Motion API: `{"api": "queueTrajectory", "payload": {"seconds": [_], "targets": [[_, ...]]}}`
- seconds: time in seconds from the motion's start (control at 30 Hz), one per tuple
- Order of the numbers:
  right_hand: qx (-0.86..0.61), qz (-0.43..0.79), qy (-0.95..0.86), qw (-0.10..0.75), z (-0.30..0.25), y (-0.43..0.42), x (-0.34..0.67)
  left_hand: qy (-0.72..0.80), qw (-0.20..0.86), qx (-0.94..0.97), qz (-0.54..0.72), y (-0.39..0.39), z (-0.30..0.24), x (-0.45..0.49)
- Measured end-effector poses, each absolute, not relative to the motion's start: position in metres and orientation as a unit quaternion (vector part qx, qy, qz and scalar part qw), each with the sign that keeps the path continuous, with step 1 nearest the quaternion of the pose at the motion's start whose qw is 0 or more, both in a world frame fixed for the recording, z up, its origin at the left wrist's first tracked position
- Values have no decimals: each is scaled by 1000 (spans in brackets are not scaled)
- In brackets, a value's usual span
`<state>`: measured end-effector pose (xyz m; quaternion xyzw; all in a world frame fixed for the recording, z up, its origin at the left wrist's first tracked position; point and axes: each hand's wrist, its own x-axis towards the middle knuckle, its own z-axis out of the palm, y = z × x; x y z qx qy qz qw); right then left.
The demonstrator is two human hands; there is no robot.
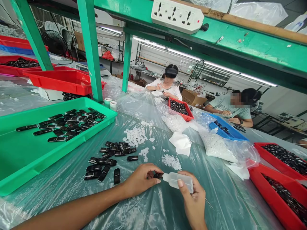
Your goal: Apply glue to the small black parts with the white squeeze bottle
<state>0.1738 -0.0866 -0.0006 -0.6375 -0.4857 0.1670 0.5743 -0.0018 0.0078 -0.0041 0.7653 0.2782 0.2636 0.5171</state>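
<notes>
The left hand (141,180) grips a black clip-like part (158,175) between thumb and fingers above the plastic-covered worktable (148,212). The right hand (195,195) grasps a translucent squeeze bottle (176,180), tilted almost level, its neck end at the part; whether they touch cannot be determined.

Containers:
- Green tray (18,153), left of the hands: holds black parts (74,123), grouped toward its far right corner.
- Small red tray (188,118), near the worktable's far edge: filled with dark pieces.
- Blue tray (231,135), at the far edge before a co-worker (240,108): contains dark pieces.
- Clear bag (219,147), on the near side of the blue tray: contains white pieces.
- Two red trays (260,177), toward the worktable's right side: both contain dark pieces.

Loose black parts (103,163) lie beside the green tray's near right edge; white pieces (135,136) are heaped just beyond them.
</notes>
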Motion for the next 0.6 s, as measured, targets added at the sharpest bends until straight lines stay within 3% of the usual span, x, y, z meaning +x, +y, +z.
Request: {"api": "queueTrajectory", "payload": {"seconds": [0.6], "targets": [[-645, 127, -510, 555, 1, -89, 172, 270, 500, 778, 268, 8, -3, -2]]}}
